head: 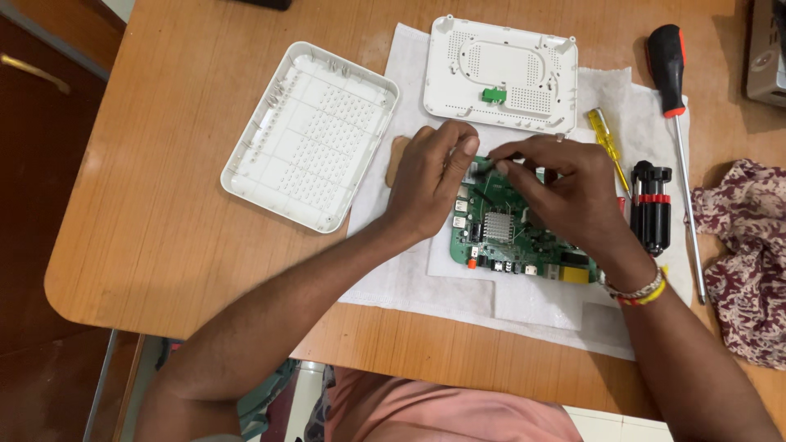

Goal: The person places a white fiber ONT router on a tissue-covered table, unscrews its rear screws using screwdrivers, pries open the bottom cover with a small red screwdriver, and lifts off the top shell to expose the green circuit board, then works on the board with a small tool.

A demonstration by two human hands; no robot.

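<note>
A green circuit board (499,237) with a small silver heat sink lies on a white cloth (409,278) at the table's middle. My left hand (430,180) rests on the board's left edge, fingers curled at its top corner. My right hand (565,192) lies over the board's upper right and pinches a small dark part (483,166) between thumb and fingers, tip to tip with the left hand. What the part is cannot be told. The board's right half is hidden under my right hand.
Two white plastic shell halves lie at the back: a vented one (307,135) at left, one with a green clip (501,74) behind the hands. A red-handled screwdriver (675,106), a yellow screwdriver (607,143), a black bit holder (651,205) and a patterned cloth (745,245) lie at right.
</note>
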